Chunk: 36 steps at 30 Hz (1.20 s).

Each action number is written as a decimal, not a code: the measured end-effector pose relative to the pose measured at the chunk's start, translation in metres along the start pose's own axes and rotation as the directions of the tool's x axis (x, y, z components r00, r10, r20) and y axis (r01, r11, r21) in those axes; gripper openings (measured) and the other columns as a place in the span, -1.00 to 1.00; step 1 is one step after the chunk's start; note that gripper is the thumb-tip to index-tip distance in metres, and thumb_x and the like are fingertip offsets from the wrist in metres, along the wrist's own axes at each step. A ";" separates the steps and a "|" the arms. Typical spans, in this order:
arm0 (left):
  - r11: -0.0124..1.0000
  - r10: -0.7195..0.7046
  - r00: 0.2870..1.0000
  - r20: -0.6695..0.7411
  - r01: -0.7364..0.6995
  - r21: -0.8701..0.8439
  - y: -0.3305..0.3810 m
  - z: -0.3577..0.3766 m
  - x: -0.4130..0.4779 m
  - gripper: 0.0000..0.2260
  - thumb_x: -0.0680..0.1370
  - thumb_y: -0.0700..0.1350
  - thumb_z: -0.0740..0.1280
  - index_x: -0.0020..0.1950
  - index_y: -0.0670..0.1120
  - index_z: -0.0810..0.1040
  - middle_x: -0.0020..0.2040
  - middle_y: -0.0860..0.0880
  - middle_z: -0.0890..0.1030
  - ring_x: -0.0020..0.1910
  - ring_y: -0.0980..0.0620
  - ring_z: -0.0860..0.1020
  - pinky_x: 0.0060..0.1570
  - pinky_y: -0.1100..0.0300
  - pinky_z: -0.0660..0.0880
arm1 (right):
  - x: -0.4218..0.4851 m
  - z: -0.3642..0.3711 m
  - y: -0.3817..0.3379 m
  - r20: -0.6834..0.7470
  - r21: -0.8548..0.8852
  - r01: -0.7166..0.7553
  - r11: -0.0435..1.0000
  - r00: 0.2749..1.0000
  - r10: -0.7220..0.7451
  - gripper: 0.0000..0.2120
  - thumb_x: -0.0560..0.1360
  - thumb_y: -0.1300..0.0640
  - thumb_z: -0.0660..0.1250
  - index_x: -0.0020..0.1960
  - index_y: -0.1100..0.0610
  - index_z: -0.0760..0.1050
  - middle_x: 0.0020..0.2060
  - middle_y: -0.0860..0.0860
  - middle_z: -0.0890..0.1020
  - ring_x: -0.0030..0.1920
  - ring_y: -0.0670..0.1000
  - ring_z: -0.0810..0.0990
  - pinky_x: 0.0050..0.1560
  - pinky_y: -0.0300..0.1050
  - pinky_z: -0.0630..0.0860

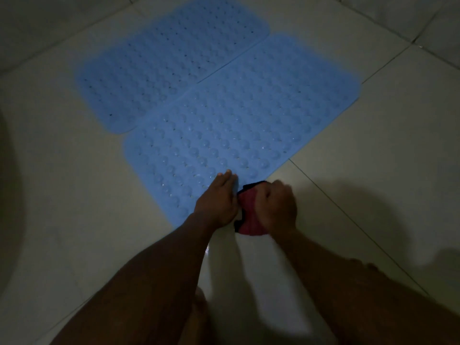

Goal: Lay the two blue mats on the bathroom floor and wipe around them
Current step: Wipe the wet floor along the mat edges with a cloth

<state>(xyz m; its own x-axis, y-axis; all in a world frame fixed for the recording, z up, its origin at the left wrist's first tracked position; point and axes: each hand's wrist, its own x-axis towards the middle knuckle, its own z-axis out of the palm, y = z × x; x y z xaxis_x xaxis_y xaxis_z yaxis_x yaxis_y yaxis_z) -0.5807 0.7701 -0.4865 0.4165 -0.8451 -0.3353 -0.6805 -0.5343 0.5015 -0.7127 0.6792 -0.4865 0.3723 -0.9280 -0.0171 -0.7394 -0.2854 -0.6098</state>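
Two blue mats with rows of raised bumps lie flat side by side on the pale tiled floor [74, 195]. The far mat [169, 61] sits at the upper left; the near mat [236, 120] touches it along one long edge. My left hand [219, 200] rests flat, fingers together, on the near mat's front corner. My right hand [276, 207] is closed on a red cloth with dark edging [249, 217], pressed to the floor at the mat's near edge, right beside the left hand.
Grout lines cross the floor to the right of the mats. A tiled wall base runs along the top left and top right. My knee [373, 295] is at the lower right. The scene is dim, with dark shadow at the left edge.
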 end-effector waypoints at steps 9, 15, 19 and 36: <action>0.831 0.501 0.865 -0.023 -0.473 0.292 0.027 0.043 -0.006 -0.53 0.60 0.19 0.30 0.42 -0.03 0.56 0.47 -0.18 0.45 0.44 -0.28 0.41 0.36 -0.15 0.39 | 0.153 -0.011 -0.006 0.354 -0.126 0.295 0.947 0.905 -0.235 -0.48 0.57 -0.06 0.12 0.50 0.01 0.42 0.52 0.06 0.38 0.54 0.19 0.26 0.52 0.15 0.22; 0.880 0.433 0.885 -0.169 -0.375 0.293 0.008 0.053 -0.037 -0.64 0.64 0.09 0.32 0.34 -0.08 0.63 0.44 -0.20 0.51 0.43 -0.29 0.45 0.37 -0.14 0.42 | 0.139 0.048 -0.005 0.472 -0.262 0.381 0.887 0.852 -0.227 -0.43 0.66 -0.09 0.06 0.64 -0.06 0.05 0.65 0.05 -0.01 0.64 0.19 -0.13 0.54 0.34 -0.20; 0.892 0.361 0.901 -0.239 -0.259 0.370 -0.024 0.056 -0.086 -0.60 0.66 0.11 0.29 0.40 -0.08 0.59 0.50 -0.18 0.46 0.50 -0.27 0.40 0.41 -0.13 0.38 | 0.124 0.059 -0.021 0.315 -0.249 0.247 0.937 0.935 -0.163 -0.36 0.55 -0.06 0.12 0.62 -0.04 0.14 0.65 0.04 0.05 0.64 0.17 -0.10 0.56 0.33 -0.18; 0.921 -0.050 0.864 -0.501 0.234 0.311 -0.097 0.043 -0.163 -0.59 0.68 0.08 0.23 0.44 -0.09 0.56 0.47 -0.21 0.50 0.43 -0.30 0.47 0.36 -0.18 0.43 | 0.047 0.118 -0.097 0.274 -0.271 0.357 0.894 0.919 -0.283 -0.40 0.49 -0.05 0.16 0.52 0.07 0.29 0.59 0.05 0.22 0.62 0.28 -0.01 0.48 0.51 -0.12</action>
<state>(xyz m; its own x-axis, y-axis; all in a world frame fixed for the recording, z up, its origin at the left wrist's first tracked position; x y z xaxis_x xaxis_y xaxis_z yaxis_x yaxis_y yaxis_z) -0.6082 0.9603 -0.5152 0.6958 -0.7132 0.0850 -0.7172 -0.6836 0.1353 -0.5573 0.6916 -0.5221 0.7053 -0.7064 -0.0597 -0.6806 -0.6510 -0.3361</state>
